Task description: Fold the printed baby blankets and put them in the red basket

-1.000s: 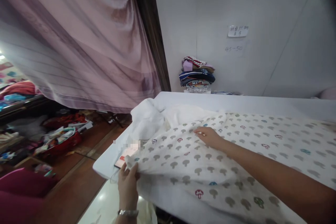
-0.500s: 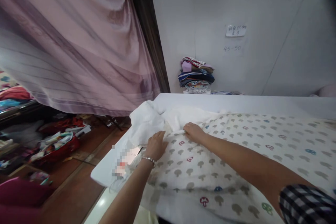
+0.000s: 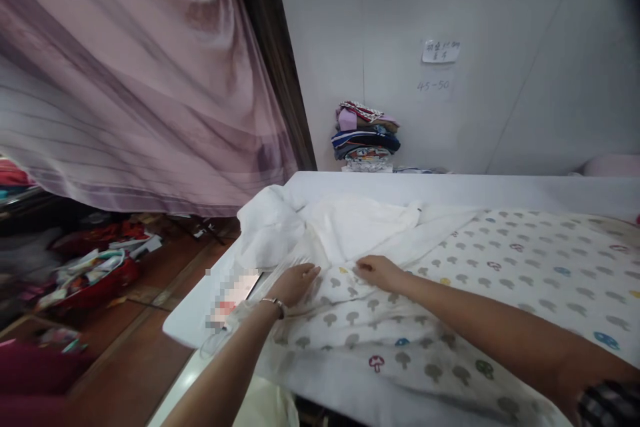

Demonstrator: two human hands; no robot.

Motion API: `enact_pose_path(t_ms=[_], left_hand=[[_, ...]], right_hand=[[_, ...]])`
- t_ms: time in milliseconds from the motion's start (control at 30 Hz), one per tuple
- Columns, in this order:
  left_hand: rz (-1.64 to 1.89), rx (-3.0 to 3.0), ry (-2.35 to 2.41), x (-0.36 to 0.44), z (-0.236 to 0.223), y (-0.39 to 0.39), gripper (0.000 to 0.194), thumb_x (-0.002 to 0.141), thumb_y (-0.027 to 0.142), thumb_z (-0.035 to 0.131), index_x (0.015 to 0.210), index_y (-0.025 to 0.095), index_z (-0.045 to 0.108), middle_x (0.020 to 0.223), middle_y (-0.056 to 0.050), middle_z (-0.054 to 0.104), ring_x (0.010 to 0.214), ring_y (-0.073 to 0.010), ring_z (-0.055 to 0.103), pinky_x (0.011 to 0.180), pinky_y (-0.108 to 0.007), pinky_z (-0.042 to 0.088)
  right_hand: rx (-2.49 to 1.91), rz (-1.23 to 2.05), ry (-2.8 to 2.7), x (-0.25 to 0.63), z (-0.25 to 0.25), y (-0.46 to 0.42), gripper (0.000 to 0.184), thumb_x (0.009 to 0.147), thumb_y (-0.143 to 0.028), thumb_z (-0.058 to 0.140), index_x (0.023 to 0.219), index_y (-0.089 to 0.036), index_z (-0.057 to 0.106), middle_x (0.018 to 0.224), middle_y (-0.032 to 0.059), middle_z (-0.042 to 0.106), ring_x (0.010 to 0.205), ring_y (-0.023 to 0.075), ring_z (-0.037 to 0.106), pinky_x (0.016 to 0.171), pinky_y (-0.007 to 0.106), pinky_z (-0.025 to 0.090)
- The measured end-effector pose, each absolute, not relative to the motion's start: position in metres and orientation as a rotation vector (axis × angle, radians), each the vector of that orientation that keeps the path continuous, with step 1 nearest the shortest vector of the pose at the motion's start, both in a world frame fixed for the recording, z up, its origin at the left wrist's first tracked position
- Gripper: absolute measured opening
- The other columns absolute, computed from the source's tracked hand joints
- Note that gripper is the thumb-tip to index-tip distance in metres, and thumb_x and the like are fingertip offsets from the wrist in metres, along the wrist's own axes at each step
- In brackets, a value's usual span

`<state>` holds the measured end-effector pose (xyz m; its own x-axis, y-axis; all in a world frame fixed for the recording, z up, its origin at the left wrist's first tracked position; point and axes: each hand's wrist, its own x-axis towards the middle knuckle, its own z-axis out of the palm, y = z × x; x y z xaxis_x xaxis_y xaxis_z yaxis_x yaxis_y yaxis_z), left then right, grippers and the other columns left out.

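Observation:
A white cloth printed with small mushrooms (image 3: 500, 280) is spread over the white table (image 3: 450, 185). My left hand (image 3: 294, 283), with a bracelet on the wrist, lies flat and open on the cloth's left edge. My right hand (image 3: 376, 271) rests beside it on the same edge, its fingers curled down on the fabric in a loose pinch. Just beyond both hands lies a bunched plain white cloth (image 3: 320, 227).
A blurred card-like item (image 3: 231, 293) lies at the table's left corner. Folded clothes (image 3: 365, 140) are stacked against the white wall. A pink curtain (image 3: 140, 80) hangs at left, above cluttered floor items and a red basket (image 3: 95, 273).
My left hand left the cloth's near corner and moved up beside the right. The printed edge was drawn back toward me, baring more of the plain white cloth.

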<state>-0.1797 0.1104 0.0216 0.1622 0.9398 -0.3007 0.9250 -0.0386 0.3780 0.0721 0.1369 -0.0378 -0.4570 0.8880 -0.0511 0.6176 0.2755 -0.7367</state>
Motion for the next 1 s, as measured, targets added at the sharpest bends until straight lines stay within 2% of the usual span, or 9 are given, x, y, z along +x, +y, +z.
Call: enact_pose_path(t_ms=[167, 300, 400, 500, 633, 700, 833, 900, 1000], left_hand=[[-0.022, 2.086, 1.796, -0.164, 0.002, 0.115, 0.045, 0.074, 0.026, 0.056, 0.118, 0.018, 0.058, 0.116, -0.011, 0.063, 0.105, -0.0256, 0.058, 0.091, -0.035, 0.042], [0.007, 2.204, 1.760, -0.168, 0.015, 0.114, 0.017, 0.072, 0.024, 0.056, 0.085, 0.018, 0.064, 0.097, -0.010, 0.066, 0.093, -0.0256, 0.060, 0.084, -0.037, 0.044], [0.307, 2.201, 1.643, -0.179, 0.034, 0.119, 0.009, 0.069, 0.024, 0.057, 0.077, 0.019, 0.057, 0.108, -0.008, 0.062, 0.099, -0.0220, 0.058, 0.090, -0.035, 0.043], [0.544, 1.909, 1.387, -0.181, 0.047, 0.125, 0.018, 0.067, 0.032, 0.061, 0.077, 0.020, 0.053, 0.124, -0.007, 0.057, 0.108, -0.0215, 0.055, 0.092, -0.033, 0.043], [0.427, 1.853, 1.136, -0.165, 0.049, 0.121, 0.052, 0.061, 0.025, 0.064, 0.113, 0.023, 0.057, 0.133, -0.005, 0.052, 0.116, -0.0228, 0.050, 0.094, -0.032, 0.042], [0.320, 1.966, 1.081, -0.156, 0.047, 0.118, 0.056, 0.058, 0.018, 0.061, 0.113, 0.024, 0.060, 0.116, -0.002, 0.062, 0.104, -0.0212, 0.055, 0.091, -0.031, 0.043], [0.082, 2.033, 1.201, -0.159, 0.050, 0.123, 0.016, 0.054, 0.026, 0.068, 0.066, 0.017, 0.066, 0.062, 0.003, 0.058, 0.070, -0.0152, 0.054, 0.072, -0.025, 0.044], [0.029, 1.944, 1.294, -0.172, 0.056, 0.131, 0.021, 0.052, 0.032, 0.072, 0.057, 0.015, 0.061, 0.053, 0.004, 0.051, 0.060, -0.0129, 0.050, 0.061, -0.023, 0.040], [0.180, 1.791, 1.355, -0.189, 0.069, 0.147, 0.028, 0.056, 0.041, 0.070, 0.065, 0.016, 0.061, 0.057, 0.004, 0.053, 0.057, -0.0119, 0.048, 0.055, -0.022, 0.038]], right_hand=[[-1.325, 1.322, -2.227, 0.051, -0.027, 0.134, 0.012, 0.066, -0.021, 0.070, 0.077, -0.017, 0.068, 0.064, -0.0041, 0.057, 0.062, 0.0123, 0.050, 0.055, 0.021, 0.035], [-1.111, 1.006, -2.210, 0.052, -0.020, 0.114, 0.013, 0.064, -0.009, 0.061, 0.074, -0.017, 0.064, 0.075, -0.0020, 0.060, 0.074, 0.0146, 0.053, 0.065, 0.022, 0.037], [-0.903, 0.895, -2.142, 0.057, -0.013, 0.107, 0.020, 0.067, -0.008, 0.051, 0.079, -0.018, 0.063, 0.087, 0.0009, 0.062, 0.085, 0.0162, 0.055, 0.078, 0.024, 0.040], [-0.878, 0.986, -2.016, 0.058, -0.007, 0.109, 0.028, 0.065, -0.008, 0.044, 0.082, -0.019, 0.064, 0.087, 0.0010, 0.064, 0.084, 0.0154, 0.057, 0.079, 0.024, 0.042], [-0.803, 1.164, -2.049, 0.052, -0.005, 0.113, 0.037, 0.063, -0.008, 0.041, 0.086, -0.018, 0.067, 0.088, 0.0004, 0.067, 0.083, 0.0154, 0.060, 0.077, 0.024, 0.044], [-0.696, 1.173, -2.107, 0.051, -0.004, 0.111, 0.039, 0.061, -0.009, 0.040, 0.085, -0.018, 0.069, 0.088, 0.0008, 0.068, 0.084, 0.0154, 0.061, 0.078, 0.023, 0.044], [-0.741, 1.125, -2.072, 0.060, 0.000, 0.111, 0.037, 0.060, -0.009, 0.039, 0.081, -0.018, 0.069, 0.079, -0.0004, 0.066, 0.074, 0.0138, 0.060, 0.068, 0.021, 0.044], [-0.841, 1.086, -1.981, 0.067, 0.001, 0.115, 0.033, 0.061, -0.010, 0.040, 0.078, -0.018, 0.067, 0.074, -0.0009, 0.065, 0.069, 0.0134, 0.058, 0.064, 0.021, 0.042], [-0.975, 1.054, -1.854, 0.071, 0.001, 0.126, 0.028, 0.065, -0.011, 0.041, 0.077, -0.018, 0.065, 0.072, -0.0012, 0.063, 0.067, 0.0136, 0.056, 0.061, 0.022, 0.041]])
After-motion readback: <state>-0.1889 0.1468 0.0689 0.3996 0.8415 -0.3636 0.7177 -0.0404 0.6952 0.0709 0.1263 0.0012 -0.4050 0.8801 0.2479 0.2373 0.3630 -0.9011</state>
